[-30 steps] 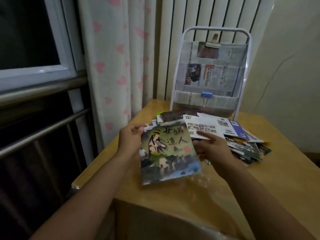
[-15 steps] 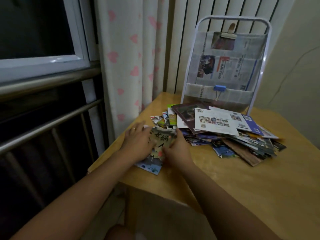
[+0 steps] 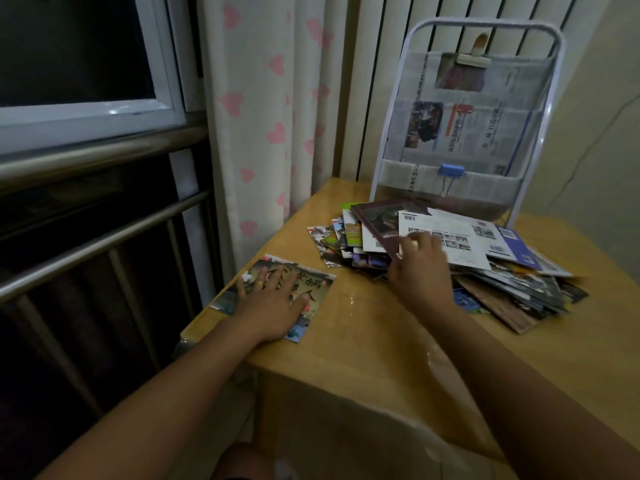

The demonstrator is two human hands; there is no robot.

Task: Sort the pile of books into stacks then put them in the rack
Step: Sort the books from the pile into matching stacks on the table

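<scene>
A: Only the head view to go through. What is the left hand (image 3: 273, 299) doing?

B: It lies flat, fingers spread and straight, pressing on a thin picture book with a misty painted cover and dark brush characters (image 3: 304, 289). That book sits alone under the palm, at the near left corner of the yellowish wooden table (image 3: 363, 341).

A: And the right hand (image 3: 420, 275)?

B: It is on the near edge of the loose heap of colourful books and magazines (image 3: 502, 271), which spreads ahead of it and to its right. Its fingertips touch a white sheet printed with small photos and barcodes (image 3: 446, 237) on top. I cannot tell whether the fingers are pinching it or only resting there.

A: The rack?

B: Beyond the right hand, behind the heap: a white tube-framed rack with clear pockets (image 3: 391, 133), holding newspaper fastened with a blue binder clip (image 3: 451, 170). No books from the heap show in it.

A: So how far along?

B: Barely started, I judge. One book is laid out as the start of a stack; nearly the whole heap is unsorted, and racking is all still ahead.
</scene>
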